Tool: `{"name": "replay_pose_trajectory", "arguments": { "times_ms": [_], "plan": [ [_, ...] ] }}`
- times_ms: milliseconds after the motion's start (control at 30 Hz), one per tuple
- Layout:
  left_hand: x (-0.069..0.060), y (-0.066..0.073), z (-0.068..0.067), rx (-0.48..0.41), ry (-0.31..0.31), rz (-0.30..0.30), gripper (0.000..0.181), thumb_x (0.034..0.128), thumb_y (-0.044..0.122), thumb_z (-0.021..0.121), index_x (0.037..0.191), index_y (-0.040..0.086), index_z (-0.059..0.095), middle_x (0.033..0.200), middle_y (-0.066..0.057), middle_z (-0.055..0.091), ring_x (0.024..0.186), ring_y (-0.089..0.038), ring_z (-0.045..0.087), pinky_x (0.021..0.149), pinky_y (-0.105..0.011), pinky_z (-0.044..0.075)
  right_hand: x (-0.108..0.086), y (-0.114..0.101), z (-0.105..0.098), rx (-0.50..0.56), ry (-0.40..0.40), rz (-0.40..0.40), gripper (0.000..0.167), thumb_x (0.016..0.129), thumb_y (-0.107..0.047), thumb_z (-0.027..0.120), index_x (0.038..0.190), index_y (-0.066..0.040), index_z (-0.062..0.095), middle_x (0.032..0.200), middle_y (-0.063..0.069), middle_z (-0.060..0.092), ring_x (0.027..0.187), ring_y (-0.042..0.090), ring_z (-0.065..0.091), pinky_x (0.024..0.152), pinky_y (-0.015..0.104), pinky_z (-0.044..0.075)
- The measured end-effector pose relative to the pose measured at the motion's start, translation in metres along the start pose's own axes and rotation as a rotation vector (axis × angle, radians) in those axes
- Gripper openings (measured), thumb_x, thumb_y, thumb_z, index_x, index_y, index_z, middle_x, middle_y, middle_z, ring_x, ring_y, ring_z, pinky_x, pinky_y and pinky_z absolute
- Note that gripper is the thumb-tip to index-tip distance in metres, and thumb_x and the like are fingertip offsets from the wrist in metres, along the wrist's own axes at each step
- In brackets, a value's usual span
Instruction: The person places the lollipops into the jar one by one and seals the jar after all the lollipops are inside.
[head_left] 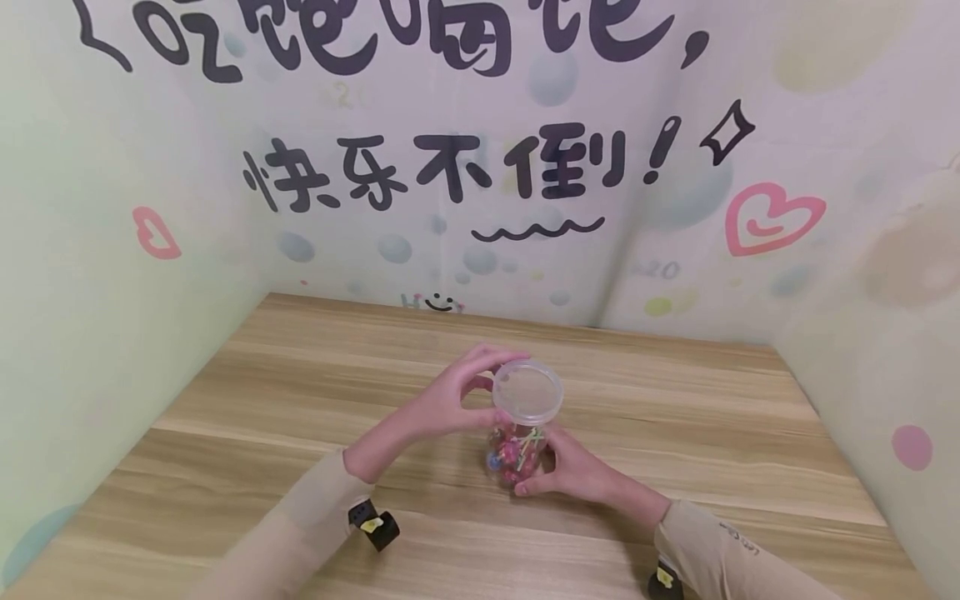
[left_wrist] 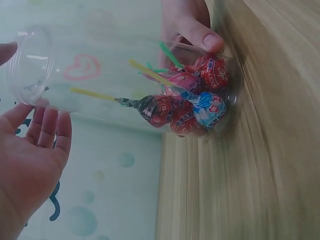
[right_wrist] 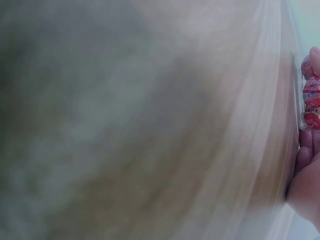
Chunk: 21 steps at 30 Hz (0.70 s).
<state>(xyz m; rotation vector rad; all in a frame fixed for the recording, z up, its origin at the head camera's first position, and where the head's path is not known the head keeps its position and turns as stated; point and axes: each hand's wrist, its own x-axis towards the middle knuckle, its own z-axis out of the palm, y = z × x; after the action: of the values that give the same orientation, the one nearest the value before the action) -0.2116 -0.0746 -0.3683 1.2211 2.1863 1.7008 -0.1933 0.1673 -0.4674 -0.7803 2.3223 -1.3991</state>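
A clear plastic jar (head_left: pixel 542 457) stands upright near the middle of the table, with several wrapped lollipops (left_wrist: pixel 187 97) heaped in its lower part. Their wrappers are red, pink, blue and dark, with yellow and green sticks. My left hand (head_left: pixel 442 402) holds the round clear lid (head_left: pixel 528 390) by its rim, thumb at the near side and fingers at the far side. Whether the lid sits fully on the jar, I cannot tell. Low on the jar's right side, my right hand (head_left: pixel 577 471) grips the wall; the right wrist view catches only part of that hand (right_wrist: pixel 307 187) at its edge.
The jar rests on a wood-grain table (head_left: pixel 300 375). Behind it stands a white wall (head_left: pixel 360 242) with dark lettering and coloured drawings, and side walls (head_left: pixel 90 333) flank the table. Each sleeved wrist wears a small black camera mount (head_left: pixel 375 525).
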Motion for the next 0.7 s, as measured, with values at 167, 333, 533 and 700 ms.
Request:
{"name": "replay_pose_trajectory", "arguments": {
  "times_ms": [167, 333, 533, 700],
  "plan": [
    [0.002, -0.002, -0.002, 0.025, -0.034, 0.025, 0.08, 0.0879, 0.054, 0.067, 0.149, 0.009, 0.042, 0.135, -0.02, 0.047, 0.122, -0.02, 0.049, 0.101, -0.05, 0.05, 0.0, 0.001, 0.0, -0.003, 0.003, -0.001, 0.093, 0.073, -0.028, 0.088, 0.149, -0.026, 0.036, 0.153, 0.006, 0.041, 0.144, 0.033, 0.034, 0.118, 0.065, 0.019],
    [0.002, -0.003, -0.003, -0.006, -0.036, 0.05, 0.068, 0.0912, 0.031, 0.068, 0.148, 0.005, 0.042, 0.135, -0.02, 0.047, 0.122, -0.024, 0.05, 0.101, -0.044, 0.051, 0.0, 0.001, 0.0, -0.012, 0.01, 0.002, 0.091, 0.073, -0.028, 0.088, 0.148, -0.025, 0.037, 0.152, 0.006, 0.043, 0.142, 0.032, 0.036, 0.118, 0.064, 0.022],
    [-0.003, -0.004, 0.003, -0.014, 0.052, 0.026, 0.07, 0.0858, 0.031, 0.077, 0.144, 0.006, 0.047, 0.134, -0.017, 0.051, 0.119, -0.03, 0.051, 0.101, -0.051, 0.051, 0.001, 0.001, 0.0, -0.002, -0.005, -0.008, 0.093, 0.074, -0.027, 0.087, 0.151, -0.028, 0.034, 0.154, 0.005, 0.04, 0.144, 0.033, 0.034, 0.118, 0.066, 0.02],
    [-0.004, -0.003, 0.009, 0.041, 0.137, -0.014, 0.076, 0.0776, 0.036, 0.084, 0.14, 0.009, 0.05, 0.132, -0.011, 0.055, 0.117, -0.026, 0.054, 0.099, -0.043, 0.054, 0.001, 0.0, 0.0, 0.006, -0.012, -0.018, 0.092, 0.075, -0.026, 0.086, 0.15, -0.029, 0.034, 0.153, 0.005, 0.04, 0.145, 0.034, 0.033, 0.118, 0.067, 0.017]
  ]
}}
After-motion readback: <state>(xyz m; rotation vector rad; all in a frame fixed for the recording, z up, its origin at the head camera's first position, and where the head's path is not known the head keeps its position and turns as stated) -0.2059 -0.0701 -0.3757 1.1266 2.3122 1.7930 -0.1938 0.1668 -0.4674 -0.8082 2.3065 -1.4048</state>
